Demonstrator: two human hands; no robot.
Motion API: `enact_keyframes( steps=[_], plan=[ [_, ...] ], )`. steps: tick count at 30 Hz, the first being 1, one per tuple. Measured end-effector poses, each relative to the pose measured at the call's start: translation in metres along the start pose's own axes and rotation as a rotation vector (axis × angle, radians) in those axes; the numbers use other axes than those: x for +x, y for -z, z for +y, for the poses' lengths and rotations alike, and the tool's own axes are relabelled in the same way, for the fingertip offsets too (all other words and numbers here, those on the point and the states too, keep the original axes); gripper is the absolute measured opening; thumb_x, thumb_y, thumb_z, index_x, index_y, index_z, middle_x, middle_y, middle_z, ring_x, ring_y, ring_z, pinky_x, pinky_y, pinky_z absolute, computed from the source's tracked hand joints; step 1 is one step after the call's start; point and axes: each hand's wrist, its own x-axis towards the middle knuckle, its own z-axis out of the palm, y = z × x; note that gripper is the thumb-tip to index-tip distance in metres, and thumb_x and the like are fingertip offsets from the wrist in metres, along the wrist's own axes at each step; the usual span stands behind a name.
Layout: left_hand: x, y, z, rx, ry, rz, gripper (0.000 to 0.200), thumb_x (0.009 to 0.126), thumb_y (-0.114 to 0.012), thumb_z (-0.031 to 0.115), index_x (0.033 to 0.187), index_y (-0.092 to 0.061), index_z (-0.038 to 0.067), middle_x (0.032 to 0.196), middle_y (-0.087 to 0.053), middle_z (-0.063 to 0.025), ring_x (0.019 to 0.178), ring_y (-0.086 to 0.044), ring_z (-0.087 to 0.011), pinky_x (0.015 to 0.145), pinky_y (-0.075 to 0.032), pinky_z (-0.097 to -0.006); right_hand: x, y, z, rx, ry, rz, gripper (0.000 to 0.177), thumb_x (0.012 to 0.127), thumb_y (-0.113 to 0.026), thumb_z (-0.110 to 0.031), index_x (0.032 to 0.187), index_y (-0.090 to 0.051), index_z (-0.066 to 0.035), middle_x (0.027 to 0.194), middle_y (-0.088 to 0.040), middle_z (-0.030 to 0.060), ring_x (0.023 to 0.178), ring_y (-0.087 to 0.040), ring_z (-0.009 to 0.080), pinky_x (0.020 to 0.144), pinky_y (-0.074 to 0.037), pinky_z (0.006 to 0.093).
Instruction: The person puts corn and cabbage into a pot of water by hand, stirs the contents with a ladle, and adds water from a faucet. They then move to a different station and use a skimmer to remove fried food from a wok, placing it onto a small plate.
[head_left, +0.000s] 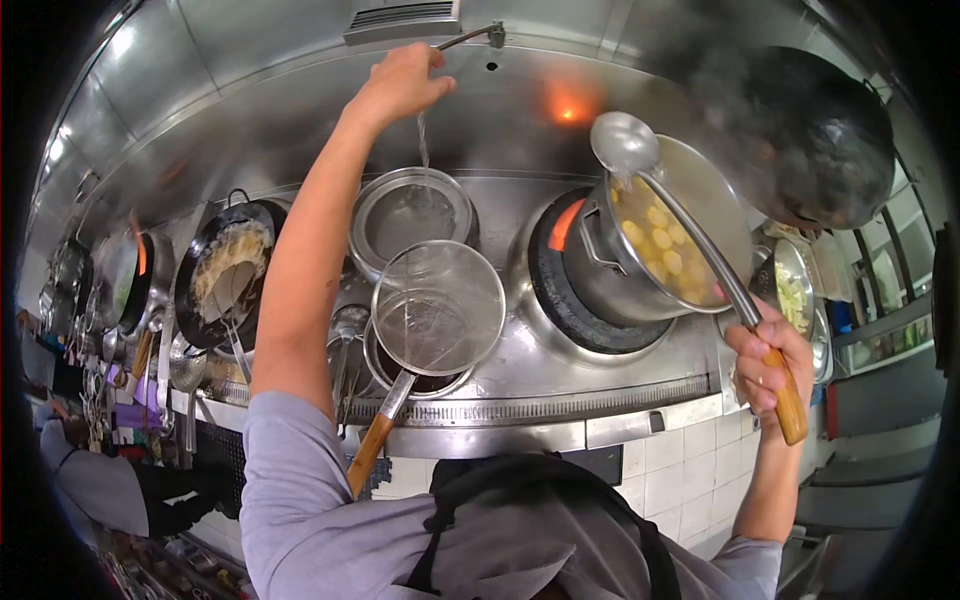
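My left hand (408, 84) is raised at the back wall, its fingers closed around the end of the metal faucet spout (468, 37). Water runs down below it into a round metal pot (362, 232) of water. With my right hand (768, 362) I hold the wooden handle of a long ladle (708, 245). The ladle's bowl hangs over the far left rim of a large steel pot (618, 285), which stands tilted on a burner and holds yellowish chunks in liquid. A fine mesh strainer (440, 308) with a wooden handle rests over a dark pot in front of the water pot.
A black wok (232, 215) with food and a skimmer stands at left. Another blackened wok (820, 140) is at upper right amid steam. A bowl of pale chopped food (792, 285) sits beside the large pot. Flame glows on the back wall. A co-worker (100, 480) is at lower left.
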Motion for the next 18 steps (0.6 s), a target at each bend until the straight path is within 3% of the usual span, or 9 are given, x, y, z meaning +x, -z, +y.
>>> enact_keyframes(
  steps=[2,6,8,10,11,13,15,17,18],
  plan=[
    [0.004,-0.004,0.000,-0.010,-0.007,-0.006,0.049,0.082,-0.074,0.030,0.119,-0.067,-0.001,0.110,-0.069,-0.0229,0.104,-0.067,-0.0341,0.092,-0.051,-0.0415,-0.016,0.018,-0.005,-0.046,0.005,0.074,0.052,0.091,-0.046,-0.006,0.141,-0.037,0.008,0.073,-0.045,0.0065,0.039,-0.044,0.0094,0.028,-0.042,0.0277],
    [0.012,-0.008,0.001,-0.005,-0.012,-0.036,0.049,0.083,-0.073,0.031,0.119,-0.067,0.000,0.113,-0.069,-0.0215,0.107,-0.066,-0.0337,0.093,-0.051,-0.0422,-0.027,0.035,0.001,-0.729,-0.044,0.396,0.064,0.084,-0.055,-0.002,0.145,-0.038,0.001,0.068,-0.051,0.0048,0.037,-0.042,0.0096,0.028,-0.034,0.0265],
    [0.012,-0.007,0.001,-0.010,0.000,-0.062,0.050,0.082,-0.073,0.035,0.120,-0.067,0.003,0.118,-0.068,-0.0192,0.113,-0.064,-0.0338,0.098,-0.049,-0.0438,-0.028,0.056,0.008,-1.272,0.052,0.427,0.067,0.082,-0.056,0.000,0.147,-0.038,0.002,0.069,-0.059,0.0077,0.045,-0.052,0.0147,0.043,-0.043,0.0269],
    [0.012,-0.010,0.000,-0.014,-0.019,-0.028,0.048,0.083,-0.073,0.030,0.119,-0.067,-0.001,0.112,-0.069,-0.0214,0.105,-0.067,-0.0332,0.091,-0.051,-0.0411,-0.025,0.075,0.015,-1.766,0.250,0.455,0.067,0.082,-0.056,-0.001,0.147,-0.038,0.004,0.073,-0.063,0.0106,0.054,-0.059,0.0181,0.054,-0.048,0.0273],
    [0.012,-0.011,-0.002,-0.014,-0.027,-0.011,0.047,0.083,-0.072,0.028,0.118,-0.067,-0.002,0.108,-0.069,-0.0225,0.102,-0.068,-0.0328,0.088,-0.052,-0.0397,-0.020,0.041,0.014,-1.834,0.070,0.557,0.066,0.083,-0.057,-0.003,0.145,-0.038,0.008,0.089,-0.068,0.0152,0.070,-0.064,0.0196,0.067,-0.050,0.0284],
    [0.015,-0.012,-0.008,-0.040,-0.017,-0.035,0.048,0.082,-0.073,0.032,0.118,-0.067,0.000,0.112,-0.069,-0.0211,0.106,-0.066,-0.0330,0.092,-0.051,-0.0408,0.003,0.045,0.027,-1.738,0.382,0.398,0.066,0.083,-0.057,-0.003,0.146,-0.038,0.006,0.098,-0.068,0.0179,0.069,-0.064,0.0198,0.067,-0.051,0.0309],
    [0.017,-0.011,-0.010,-0.049,-0.015,-0.051,0.049,0.081,-0.074,0.033,0.117,-0.068,0.000,0.113,-0.069,-0.0207,0.107,-0.066,-0.0329,0.093,-0.050,-0.0410,0.034,0.051,0.045,-1.575,0.507,0.262,0.067,0.084,-0.056,-0.004,0.147,-0.037,0.004,0.105,-0.068,0.0200,0.067,-0.063,0.0196,0.067,-0.052,0.0320],
    [0.015,-0.008,-0.006,-0.044,-0.013,-0.062,0.047,0.081,-0.074,0.032,0.115,-0.068,-0.001,0.110,-0.069,-0.0215,0.104,-0.067,-0.0327,0.091,-0.051,-0.0404,0.068,0.013,0.056,-1.311,0.238,0.184,0.064,0.085,-0.054,-0.006,0.146,-0.039,0.003,0.095,-0.068,0.0188,0.057,-0.062,0.0175,0.057,-0.051,0.0316],
    [0.013,-0.007,-0.005,-0.051,-0.020,-0.053,0.047,0.081,-0.074,0.031,0.115,-0.068,-0.001,0.109,-0.069,-0.0216,0.103,-0.067,-0.0328,0.090,-0.051,-0.0404,0.096,0.011,0.063,-1.172,0.099,0.090,0.053,0.085,-0.054,-0.007,0.136,-0.047,0.006,0.079,-0.064,0.0136,0.050,-0.058,0.0140,0.046,-0.048,0.0306]
  ],
)
